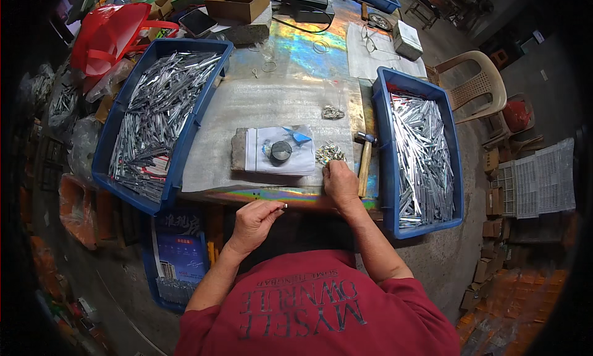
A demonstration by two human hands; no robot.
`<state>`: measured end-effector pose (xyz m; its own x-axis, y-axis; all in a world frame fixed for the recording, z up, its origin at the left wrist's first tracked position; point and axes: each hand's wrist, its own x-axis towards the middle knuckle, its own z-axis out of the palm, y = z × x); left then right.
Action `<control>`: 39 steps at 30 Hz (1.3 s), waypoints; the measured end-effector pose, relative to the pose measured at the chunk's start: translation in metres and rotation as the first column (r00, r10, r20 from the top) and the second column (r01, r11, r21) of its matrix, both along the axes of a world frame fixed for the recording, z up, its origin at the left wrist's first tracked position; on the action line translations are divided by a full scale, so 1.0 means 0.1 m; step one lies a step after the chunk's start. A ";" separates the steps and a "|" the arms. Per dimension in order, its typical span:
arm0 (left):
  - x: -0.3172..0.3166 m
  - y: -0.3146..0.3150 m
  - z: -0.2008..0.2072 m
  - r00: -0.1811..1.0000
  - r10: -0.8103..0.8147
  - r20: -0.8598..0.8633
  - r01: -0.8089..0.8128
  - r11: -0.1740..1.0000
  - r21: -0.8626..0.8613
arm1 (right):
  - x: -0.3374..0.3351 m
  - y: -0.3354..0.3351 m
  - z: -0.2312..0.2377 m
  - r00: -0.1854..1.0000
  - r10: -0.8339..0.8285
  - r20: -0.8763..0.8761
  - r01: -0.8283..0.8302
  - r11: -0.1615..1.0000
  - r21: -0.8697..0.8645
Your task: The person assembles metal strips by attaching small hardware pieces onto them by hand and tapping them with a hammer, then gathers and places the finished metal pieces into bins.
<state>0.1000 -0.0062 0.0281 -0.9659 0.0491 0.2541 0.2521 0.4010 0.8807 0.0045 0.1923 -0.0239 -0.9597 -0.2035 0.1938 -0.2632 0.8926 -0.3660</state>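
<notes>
My left hand [252, 225] is held in front of the table's near edge, thumb and forefinger pinched on a small shiny metal piece [285, 206]. Its exact kind is too small to make out. My right hand [341, 183] rests at a pile of small gold and silver metal parts [330, 152], fingertips down at its near side and partly hidden. Between the hands and a little farther off, a stone block [238, 150] carries white paper [262, 161] and a round dark metal disc [281, 151]. Right of the pile lies a hammer [365, 161] with a wooden handle.
Blue crates [223, 50] [458, 171] full of thin silver metal strips flank the work place. A bagged clump of parts [332, 112] lies behind the pile. Farther back are a cardboard box [238, 4], a phone [197, 22] and a white box [407, 40]. A chair [475, 84] stands right.
</notes>
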 end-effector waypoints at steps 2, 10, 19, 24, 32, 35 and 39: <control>0.01 -0.01 -0.01 1.000 -0.002 0.011 0.002 1.000 0.009 | 0.00 -0.02 0.01 0.999 -0.025 0.042 0.022 0.998 0.064; -0.03 -0.09 -0.08 0.999 0.020 0.028 -0.024 0.988 0.155 | 0.01 0.03 0.02 0.996 0.019 0.085 -0.025 0.997 0.068; -0.11 -0.12 -0.13 0.989 -0.012 0.149 -0.055 0.897 0.438 | 0.12 0.08 0.24 0.996 0.041 0.076 -0.004 0.902 -0.431; -0.20 -0.09 -0.12 0.971 0.013 0.238 -0.142 0.833 0.535 | 0.27 -0.10 0.35 0.925 0.160 0.344 0.172 0.630 -0.757; -0.31 -0.04 -0.07 0.905 -0.119 0.408 -0.302 0.498 0.813 | 0.48 -0.47 0.59 0.795 0.485 0.365 0.063 0.532 -0.844; -0.32 -0.01 -0.08 0.902 -0.141 0.408 -0.319 0.421 0.849 | 0.55 -0.58 0.56 0.800 0.508 0.319 0.129 0.374 -0.918; -0.29 -0.01 -0.10 0.889 -0.175 0.422 -0.352 0.327 0.877 | 0.55 -0.62 0.57 0.770 0.549 0.324 0.150 0.338 -0.929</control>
